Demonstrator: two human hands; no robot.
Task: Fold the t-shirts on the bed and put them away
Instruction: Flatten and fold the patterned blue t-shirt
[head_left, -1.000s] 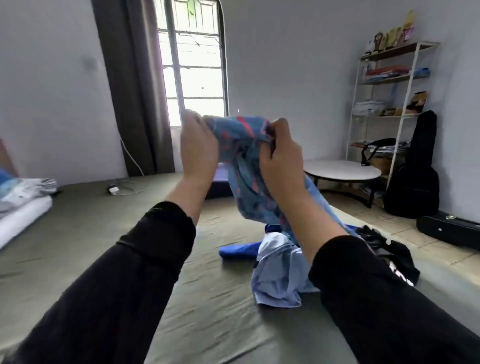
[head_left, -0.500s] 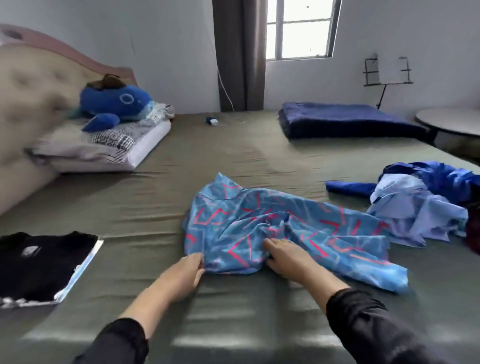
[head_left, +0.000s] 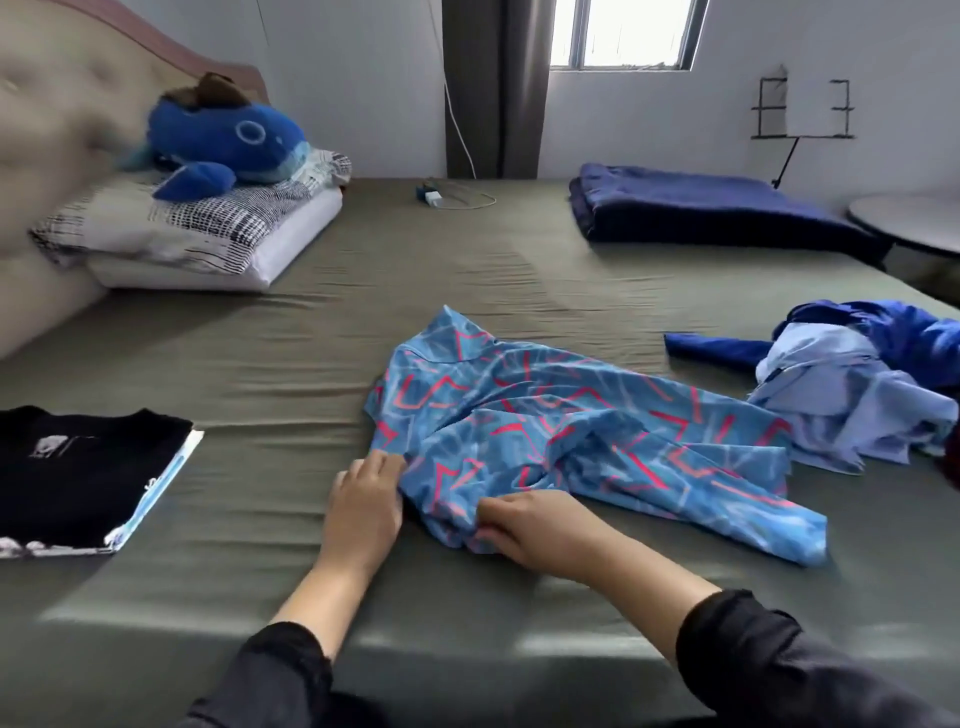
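Observation:
A light blue t-shirt with red zigzag marks (head_left: 561, 431) lies crumpled on the olive bed sheet (head_left: 291, 364) in front of me. My left hand (head_left: 366, 506) holds its near left edge, fingertips tucked at the cloth. My right hand (head_left: 535, 525) pinches a bunched fold at the shirt's near edge. A folded stack with a black t-shirt on top (head_left: 78, 467) sits at the left. A heap of unfolded blue shirts (head_left: 852, 384) lies at the right.
Pillows (head_left: 208, 228) with a blue plush toy (head_left: 228, 140) lie by the headboard at the back left. A folded dark blue blanket (head_left: 711, 208) is at the back right, a charger and cable (head_left: 441, 197) at the far edge, a round table (head_left: 909, 221) beyond the bed.
A second ago I held the patterned shirt up in both hands; it now lies on the bed. In the last half second my hands shifted along its near edge and my right hand gathered a fold.

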